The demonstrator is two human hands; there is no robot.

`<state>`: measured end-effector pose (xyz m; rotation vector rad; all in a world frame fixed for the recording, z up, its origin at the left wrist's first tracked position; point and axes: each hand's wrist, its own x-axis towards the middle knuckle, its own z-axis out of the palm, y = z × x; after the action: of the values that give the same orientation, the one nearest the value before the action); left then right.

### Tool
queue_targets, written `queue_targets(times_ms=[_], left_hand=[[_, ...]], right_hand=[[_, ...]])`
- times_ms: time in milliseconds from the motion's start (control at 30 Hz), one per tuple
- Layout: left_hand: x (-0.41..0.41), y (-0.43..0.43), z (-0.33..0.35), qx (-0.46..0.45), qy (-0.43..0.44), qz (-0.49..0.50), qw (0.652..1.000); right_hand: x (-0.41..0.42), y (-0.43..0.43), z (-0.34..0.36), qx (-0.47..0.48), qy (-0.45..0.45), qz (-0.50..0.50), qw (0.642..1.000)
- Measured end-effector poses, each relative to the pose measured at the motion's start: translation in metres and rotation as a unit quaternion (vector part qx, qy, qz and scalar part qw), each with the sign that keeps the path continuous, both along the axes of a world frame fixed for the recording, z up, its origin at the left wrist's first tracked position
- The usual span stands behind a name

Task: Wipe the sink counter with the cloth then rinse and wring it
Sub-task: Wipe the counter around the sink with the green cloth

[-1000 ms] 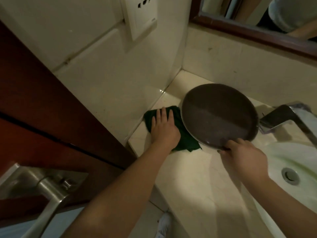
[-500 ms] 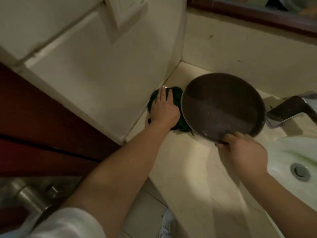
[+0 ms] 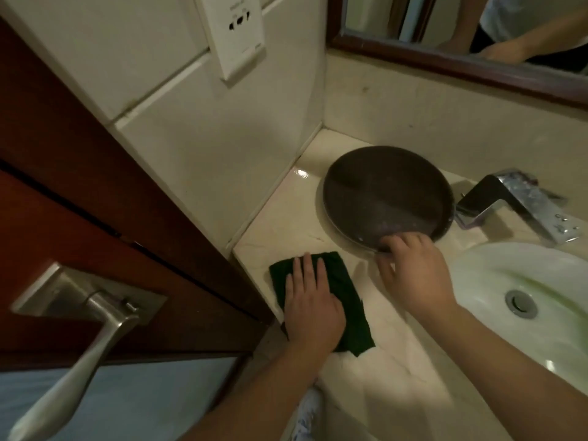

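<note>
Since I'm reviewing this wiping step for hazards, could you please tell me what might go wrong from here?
1. The right hand grips only the near rim of the dark pan; the pan could slip and knock the faucet close beside it, or slide toward the sink.
2. The left hand presses the cloth flat right at the counter edge; a further pull might drag the cloth off the edge.

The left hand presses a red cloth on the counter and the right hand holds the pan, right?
No: the cloth is dark green, not red, as the head view shows. The left hand presses it on the counter; the right hand holds the pan.
</note>
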<state>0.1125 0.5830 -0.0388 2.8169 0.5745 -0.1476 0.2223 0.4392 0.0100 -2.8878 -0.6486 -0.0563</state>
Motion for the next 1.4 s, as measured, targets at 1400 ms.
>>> queue_targets(times_ms=[1400], left_hand=[[0.041,0.085,-0.021,0.013,-0.079,0.096,0.992]], right_hand=[[0.157,0.222,0.04,0.174,0.249,-0.096,0.948]])
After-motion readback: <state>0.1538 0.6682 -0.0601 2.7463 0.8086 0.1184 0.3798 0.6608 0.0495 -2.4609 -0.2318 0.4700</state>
